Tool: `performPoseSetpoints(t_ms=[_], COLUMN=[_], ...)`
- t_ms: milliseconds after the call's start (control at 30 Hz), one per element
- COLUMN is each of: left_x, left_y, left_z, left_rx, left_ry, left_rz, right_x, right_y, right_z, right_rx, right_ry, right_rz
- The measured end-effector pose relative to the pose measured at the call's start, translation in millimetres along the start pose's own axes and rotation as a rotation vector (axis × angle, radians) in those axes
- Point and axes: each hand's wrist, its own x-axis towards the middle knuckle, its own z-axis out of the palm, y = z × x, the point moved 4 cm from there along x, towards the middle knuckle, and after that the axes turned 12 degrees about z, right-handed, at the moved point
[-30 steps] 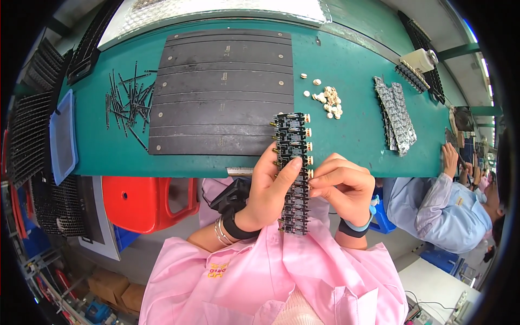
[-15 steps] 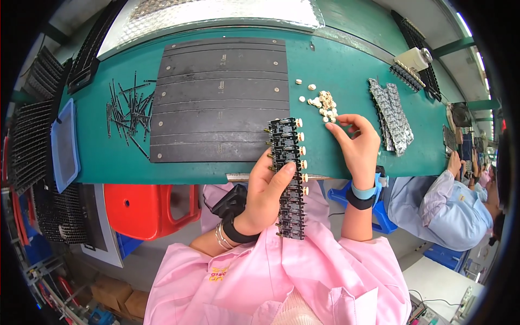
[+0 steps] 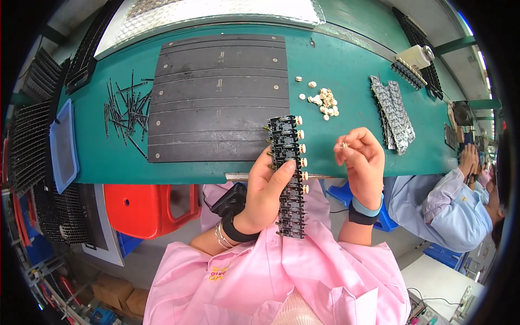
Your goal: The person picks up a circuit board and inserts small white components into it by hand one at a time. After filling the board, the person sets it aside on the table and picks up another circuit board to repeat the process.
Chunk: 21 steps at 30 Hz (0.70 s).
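Note:
My left hand (image 3: 268,189) grips a long black circuit board panel (image 3: 290,203), thumb across its face, held upright over the table's front edge. Several small round cream-and-gold parts (image 3: 301,148) sit along the upper part of the panel's right edge; its lower edge carries none. To the right of the panel, my right hand (image 3: 362,160) is raised with its fingertips pinched on one small round gold part (image 3: 344,145). Beyond that hand, a loose pile of the same round parts (image 3: 326,100) lies on the green table, with a few strays to its left.
A black grooved plate (image 3: 216,97) covers the table's middle. Thin black strips (image 3: 127,111) lie scattered left of it, near a blue tray (image 3: 65,143). Stacked silvery board panels (image 3: 394,114) lie at right. A red stool (image 3: 146,211) stands below; a person in blue (image 3: 444,206) sits at right.
My right hand has drawn back from the pile toward me, now with a small round part between its fingertips. My left hand and the panel have hardly moved.

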Motion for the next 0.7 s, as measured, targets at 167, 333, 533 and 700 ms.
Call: performPoseSetpoints(t_ms=[167, 333, 533, 700], left_x=[0, -1, 0, -1], left_y=[1, 2, 1, 4], left_z=[2, 3, 2, 0], left_rx=[0.004, -0.006, 0.099, 0.007], left_ry=[0.011, 0.019, 0.075, 0.031], left_rz=[0.009, 0.014, 0.040, 0.049], right_x=[-9, -14, -20, -27], right_y=[1, 5, 12, 12], right_z=[10, 19, 31, 43], right_rx=[0.231, 0.194, 0.222, 0.094], right_ry=[-0.218, -0.223, -0.413, -0.391], right_rz=[0.089, 0.132, 0.199, 0.219])
